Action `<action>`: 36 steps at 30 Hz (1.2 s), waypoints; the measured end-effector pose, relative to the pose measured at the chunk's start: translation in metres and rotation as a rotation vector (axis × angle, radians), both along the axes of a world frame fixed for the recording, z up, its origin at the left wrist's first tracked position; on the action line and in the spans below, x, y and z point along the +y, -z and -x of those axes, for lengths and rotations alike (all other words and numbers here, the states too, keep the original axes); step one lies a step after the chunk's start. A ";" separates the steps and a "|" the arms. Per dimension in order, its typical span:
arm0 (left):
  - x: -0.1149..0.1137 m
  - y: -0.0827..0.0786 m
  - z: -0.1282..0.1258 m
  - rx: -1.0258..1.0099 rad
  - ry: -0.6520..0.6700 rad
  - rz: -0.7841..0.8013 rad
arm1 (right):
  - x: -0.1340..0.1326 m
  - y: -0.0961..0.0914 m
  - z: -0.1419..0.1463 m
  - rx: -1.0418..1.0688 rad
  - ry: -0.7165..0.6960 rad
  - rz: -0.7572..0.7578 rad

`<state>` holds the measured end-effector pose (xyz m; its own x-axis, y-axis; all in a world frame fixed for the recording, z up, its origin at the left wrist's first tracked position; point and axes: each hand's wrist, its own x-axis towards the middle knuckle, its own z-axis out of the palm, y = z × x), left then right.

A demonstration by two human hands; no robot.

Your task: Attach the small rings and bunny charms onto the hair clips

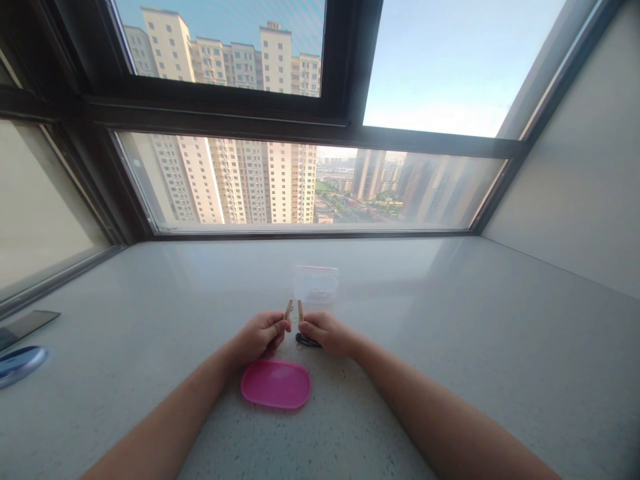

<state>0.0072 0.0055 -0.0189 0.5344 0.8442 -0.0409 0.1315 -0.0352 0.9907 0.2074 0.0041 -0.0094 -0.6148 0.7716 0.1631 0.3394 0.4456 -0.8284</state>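
My left hand (pixel 261 335) is closed in a pinch around a small wooden peg (pixel 289 309) that points upward. Close beside it, my right hand (pixel 326 331) pinches a second wooden peg (pixel 301 310), also upright. The two pegs stand almost side by side, a small gap between them. Just behind them sits a clear plastic container (pixel 315 287) with a pink rim, its contents unclear. A pink oval lid (pixel 276 384) lies flat on the pale stone ledge (pixel 450 347) just below my hands. A thin black loop, like a hair tie (pixel 306 341), lies under my right hand.
A wide dark-framed window (pixel 310 127) runs along the back of the ledge, with tower blocks outside. At the far left edge lie a dark flat phone-like slab (pixel 25 325) and a shiny blue rounded object (pixel 20 363). A plain wall (pixel 575 187) bounds the right side.
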 end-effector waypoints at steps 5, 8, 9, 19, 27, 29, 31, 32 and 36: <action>0.000 -0.001 0.001 0.026 0.011 -0.023 | 0.002 0.003 -0.001 0.026 -0.030 0.011; 0.000 -0.001 0.001 0.025 0.018 -0.032 | 0.003 0.004 0.000 0.038 -0.038 0.020; -0.001 -0.001 0.001 0.023 0.018 -0.032 | 0.003 0.004 0.000 0.039 -0.038 0.023; -0.001 -0.002 -0.001 -0.017 -0.015 -0.022 | 0.002 0.004 0.002 0.082 0.003 0.055; -0.001 -0.005 -0.001 -0.013 -0.005 -0.013 | 0.001 0.003 0.000 0.025 -0.006 0.025; -0.001 -0.006 -0.001 -0.009 -0.002 -0.003 | 0.001 0.002 0.000 0.017 -0.007 0.022; -0.002 -0.006 -0.001 -0.005 -0.002 0.003 | 0.001 0.002 0.000 0.016 -0.009 0.022; -0.002 -0.006 -0.001 -0.001 -0.006 0.000 | 0.001 0.001 0.000 0.018 -0.010 0.024; -0.003 -0.005 -0.001 0.022 -0.026 -0.034 | 0.002 0.002 0.000 0.022 -0.012 0.032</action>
<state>0.0084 0.0023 -0.0143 0.5117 0.8588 -0.0231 0.1541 -0.0653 0.9859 0.2070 0.0056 -0.0115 -0.6209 0.7689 0.1526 0.3153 0.4232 -0.8494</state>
